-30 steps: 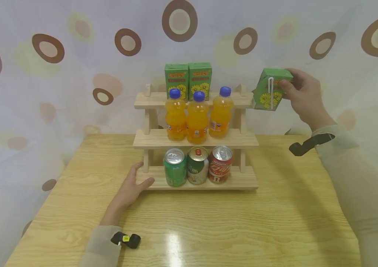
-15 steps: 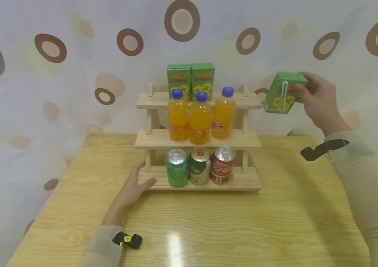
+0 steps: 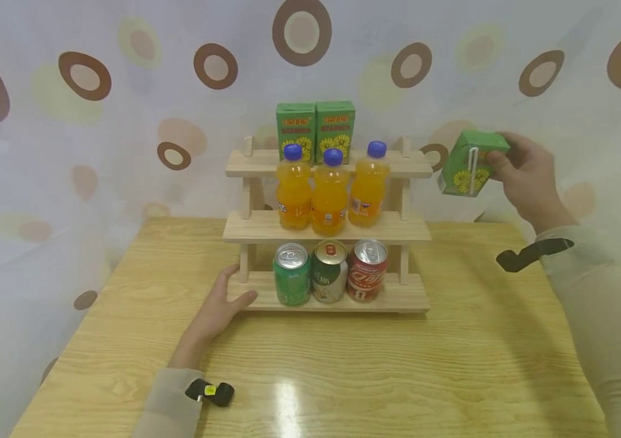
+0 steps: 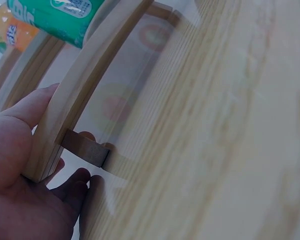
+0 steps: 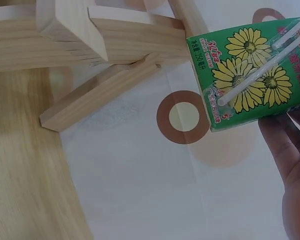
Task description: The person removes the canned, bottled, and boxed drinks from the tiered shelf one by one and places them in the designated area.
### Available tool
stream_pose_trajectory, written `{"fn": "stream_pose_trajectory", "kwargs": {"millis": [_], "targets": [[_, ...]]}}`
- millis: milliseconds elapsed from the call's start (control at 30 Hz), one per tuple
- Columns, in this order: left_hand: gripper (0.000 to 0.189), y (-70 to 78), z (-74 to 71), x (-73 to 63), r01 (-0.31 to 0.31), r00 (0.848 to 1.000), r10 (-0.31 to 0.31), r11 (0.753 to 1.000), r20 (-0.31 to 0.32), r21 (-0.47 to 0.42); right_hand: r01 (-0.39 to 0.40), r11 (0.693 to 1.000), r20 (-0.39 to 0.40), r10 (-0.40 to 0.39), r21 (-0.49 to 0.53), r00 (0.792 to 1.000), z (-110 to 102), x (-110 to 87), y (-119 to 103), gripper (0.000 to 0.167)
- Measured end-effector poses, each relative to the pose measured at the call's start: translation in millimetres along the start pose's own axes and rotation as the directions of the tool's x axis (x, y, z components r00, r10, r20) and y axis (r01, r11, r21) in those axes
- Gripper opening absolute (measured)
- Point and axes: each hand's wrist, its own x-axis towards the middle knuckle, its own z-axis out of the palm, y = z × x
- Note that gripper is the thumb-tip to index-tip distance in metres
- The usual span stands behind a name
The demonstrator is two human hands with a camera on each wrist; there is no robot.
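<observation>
My right hand [image 3: 529,179] holds a green juice carton [image 3: 459,163] with yellow flowers in the air, to the right of the three-tier wooden shelf [image 3: 406,293]. The carton tilts, and a white straw [image 5: 257,70] is stuck to its face in the right wrist view. My left hand [image 3: 214,310] grips the left end of the bottom tier; the left wrist view has its thumb [image 4: 35,105] on top and its fingers underneath. Two matching cartons [image 3: 316,125] stand side by side on the top tier, their lower parts partly hidden by bottles.
Three orange soda bottles [image 3: 329,198] with blue caps stand on the middle tier. On the bottom tier are a green can [image 3: 291,280], a green-and-white can [image 3: 329,277] and a red can [image 3: 366,274]. A patterned cloth [image 3: 97,182] hangs behind the wooden table [image 3: 310,371].
My right hand has moved the carton right, away from the shelf, and then slightly down. My left hand keeps its grip on the bottom tier. The whole view has shifted slightly.
</observation>
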Motion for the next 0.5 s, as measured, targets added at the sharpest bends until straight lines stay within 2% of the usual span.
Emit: {"fn": "stream_pose_trajectory", "kwargs": {"millis": [100, 300, 500], "targets": [[0.085, -0.1, -0.3, -0.4, -0.004, 1.000, 0.004, 1.000, -0.002, 0.003, 0.003, 0.998, 0.002, -0.003, -0.067, 1.000, 1, -1.0, 8, 0.038], [0.084, -0.4, -0.3, -0.7, -0.001, 1.000, 0.001, 1.000, 0.002, -0.017, -0.038, 0.984, 0.012, 0.041, -0.172, 0.999, 6, -7.2, 21, 0.045], [0.084, 1.1, -0.8, 0.5, -0.003, 1.000, 0.003, 1.000, 0.003, -0.020, -0.080, 0.988, 0.011, 0.082, -0.130, 0.997, 12, -11.9, 33, 0.049]]}}
